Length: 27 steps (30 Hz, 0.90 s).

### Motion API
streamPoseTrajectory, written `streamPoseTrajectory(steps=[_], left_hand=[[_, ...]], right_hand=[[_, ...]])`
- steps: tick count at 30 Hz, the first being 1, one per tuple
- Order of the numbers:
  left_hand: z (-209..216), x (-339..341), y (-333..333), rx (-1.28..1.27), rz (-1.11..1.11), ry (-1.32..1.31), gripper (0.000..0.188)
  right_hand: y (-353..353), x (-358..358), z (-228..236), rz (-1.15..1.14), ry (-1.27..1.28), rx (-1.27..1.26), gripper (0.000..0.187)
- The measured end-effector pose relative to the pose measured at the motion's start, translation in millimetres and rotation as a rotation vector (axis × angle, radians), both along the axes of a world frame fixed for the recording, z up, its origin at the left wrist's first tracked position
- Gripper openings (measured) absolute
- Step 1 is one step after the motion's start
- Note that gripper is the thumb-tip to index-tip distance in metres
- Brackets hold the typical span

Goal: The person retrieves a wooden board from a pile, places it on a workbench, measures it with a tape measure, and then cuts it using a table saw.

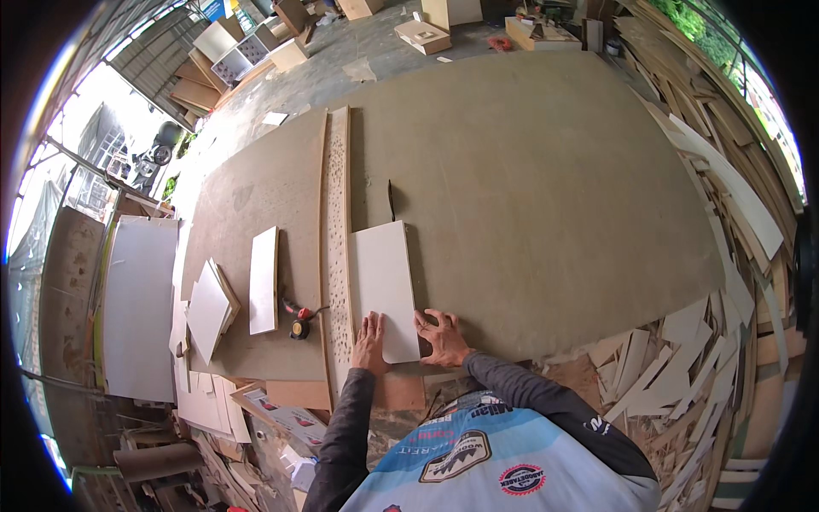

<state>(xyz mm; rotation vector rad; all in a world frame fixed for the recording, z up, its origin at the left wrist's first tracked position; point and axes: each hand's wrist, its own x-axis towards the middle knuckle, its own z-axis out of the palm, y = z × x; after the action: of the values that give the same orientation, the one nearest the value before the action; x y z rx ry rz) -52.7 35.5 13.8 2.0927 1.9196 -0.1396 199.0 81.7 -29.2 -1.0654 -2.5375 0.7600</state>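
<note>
A white rectangular panel (381, 269) lies flat on the large brown work board, its left long edge along a pale, speckled strip of wood (339, 196). My left hand (368, 343) rests at the panel's near left corner, fingers stretched forward along the edge beside the strip. At the panel's right edge, near its close end, my right hand (444, 340) grips with bent fingers, the thumb set apart lower down. A thin dark tool or strip (392, 200) sticks out beyond the panel's far end; what it is I cannot make out.
Left of the strip lie a white narrow panel (264, 280), a small stack of white boards (210, 309) and a black-and-red tool (299, 322), perhaps a tape measure. Offcuts (657, 367) pile up at the near right. Planks (725, 128) lean along the right side.
</note>
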Motion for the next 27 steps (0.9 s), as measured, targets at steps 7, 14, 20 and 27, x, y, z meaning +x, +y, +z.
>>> streamPoseTrajectory(steps=[7,14,20,27], left_hand=[[7,0,14,0.040,-0.068,0.036,0.140],[7,2,29,0.002,-0.058,0.131,0.139],[11,4,38,-0.012,-0.069,0.144,0.138],[11,1,50,-0.024,-0.061,0.172,0.139]], right_hand=[[19,6,2,0.074,-0.037,0.025,0.113],[34,5,2,0.103,-0.081,0.080,0.114],[44,7,-3,0.117,-0.066,0.104,0.112],[56,4,1,0.138,-0.084,0.090,0.109]])
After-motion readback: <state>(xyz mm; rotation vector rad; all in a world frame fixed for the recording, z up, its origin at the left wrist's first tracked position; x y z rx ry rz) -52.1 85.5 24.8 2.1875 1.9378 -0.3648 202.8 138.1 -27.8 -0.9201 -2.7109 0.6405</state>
